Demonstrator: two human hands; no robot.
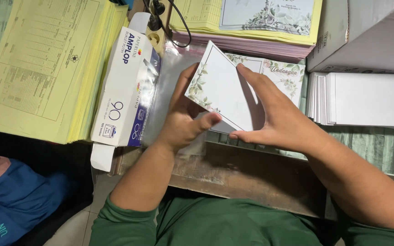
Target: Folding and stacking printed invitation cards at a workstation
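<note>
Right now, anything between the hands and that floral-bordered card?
Nothing visible. Both hands already touch the card: the left hand grips its lower left edge, the right hand lies against its right side, index finger near the top. Clear plastic sleeves lie behind it, not between.

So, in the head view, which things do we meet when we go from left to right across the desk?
Yellow form stack → white envelope box → left hand → floral-edged card → right hand → stack of white envelopes.
</note>
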